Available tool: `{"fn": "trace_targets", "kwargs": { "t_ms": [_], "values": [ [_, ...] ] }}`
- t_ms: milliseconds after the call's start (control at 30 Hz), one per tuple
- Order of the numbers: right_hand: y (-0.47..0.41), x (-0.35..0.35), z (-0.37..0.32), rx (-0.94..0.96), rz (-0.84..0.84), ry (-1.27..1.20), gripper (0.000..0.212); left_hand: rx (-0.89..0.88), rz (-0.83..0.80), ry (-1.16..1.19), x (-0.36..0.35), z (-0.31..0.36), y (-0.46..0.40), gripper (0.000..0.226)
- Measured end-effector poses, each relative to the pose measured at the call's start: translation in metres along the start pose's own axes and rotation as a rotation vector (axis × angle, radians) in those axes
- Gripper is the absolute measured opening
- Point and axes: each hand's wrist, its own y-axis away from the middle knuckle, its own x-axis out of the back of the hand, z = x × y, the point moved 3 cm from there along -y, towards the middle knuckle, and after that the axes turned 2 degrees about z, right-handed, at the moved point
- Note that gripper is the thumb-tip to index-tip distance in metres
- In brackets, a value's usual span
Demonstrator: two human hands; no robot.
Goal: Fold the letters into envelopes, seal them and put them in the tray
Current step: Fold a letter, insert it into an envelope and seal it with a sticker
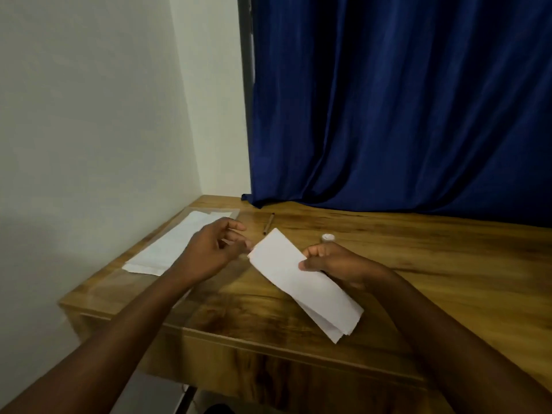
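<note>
I see the right hand (334,262) pinching a folded white letter (304,282), layered edges showing, frame centre above the table (418,258). Left hand (209,249) beside it, fingers loosely apart, empty.

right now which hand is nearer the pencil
Left. The left hand hovers just to the near-left of the pencil; the right hand is farther off, holding the folded letter.
</note>
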Motion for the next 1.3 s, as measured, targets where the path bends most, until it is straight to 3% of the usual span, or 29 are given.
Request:
{"fn": "trace_targets", "kwargs": {
  "t_ms": [167, 367, 467, 567, 733, 967, 1100, 1233, 1300],
  "values": [
    [-0.008, -0.003, 0.024, -0.022, 0.109, -0.243, 0.009, 0.107, 0.144, -0.400, 0.068, -0.064, -0.032, 0.028],
    [-0.007, 0.000, 0.027, 0.001, 0.091, -0.247, 0.024, 0.401, -0.023, -0.665, 0.087, -0.115, -0.050, 0.076],
    [-0.009, 0.000, 0.025, 0.010, 0.090, -0.249, 0.024, 0.472, -0.131, -0.815, 0.079, -0.122, -0.053, 0.086],
    [-0.010, -0.001, 0.025, 0.026, 0.086, -0.258, 0.025, 0.436, -0.175, -0.945, 0.075, -0.118, -0.054, 0.072],
    [-0.009, -0.002, 0.024, 0.023, 0.053, -0.292, 0.029, 0.394, -0.190, -0.961, 0.072, -0.106, -0.058, 0.045],
    [-0.009, -0.001, 0.022, 0.063, 0.028, -0.342, 0.049, 0.282, 0.079, -0.935, 0.098, -0.083, -0.064, 0.032],
    [-0.008, -0.001, 0.021, 0.081, -0.005, -0.394, 0.043, 0.139, 0.348, -0.722, 0.134, -0.039, -0.068, 0.038],
    [-0.007, -0.002, 0.020, 0.059, 0.028, -0.292, 0.032, 0.054, 0.561, 0.012, 0.135, 0.006, -0.057, 0.031],
    [-0.004, -0.003, 0.017, 0.053, 0.040, -0.293, 0.030, 0.050, 0.547, 0.349, 0.112, 0.024, -0.046, 0.019]
  ]
}}
